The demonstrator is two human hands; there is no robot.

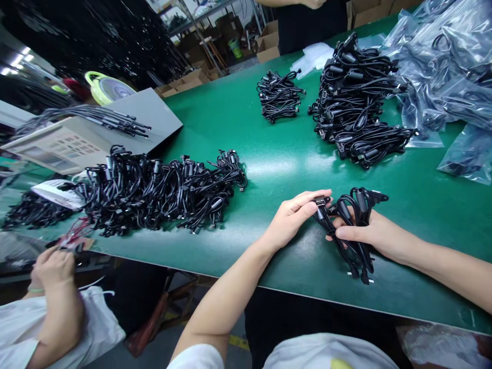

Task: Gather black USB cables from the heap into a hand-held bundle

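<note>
Black cables (361, 210) tied in bundles are gripped by my right hand (365, 229), its thumb across the front and fingertips showing behind. The connector ends of these cables hang down over the green table. On their left side, my left hand (294, 215) pinches a black connector (322, 202) between thumb and fingers; its metal socket faces me. The connector's cable runs down to the bundle in my right hand. Beyond my hands lies a large pile of similar cable bundles (353, 102), with a smaller pile (280, 95) to its left.
A long heap of black cables (154, 189) covers the table's left part, beside a grey machine (69, 143) with a keypad. Clear plastic bags (442, 72) lie at the right. A co-worker's hands (54, 266) are at the lower left; another person (311, 25) stands across the green table (215, 113).
</note>
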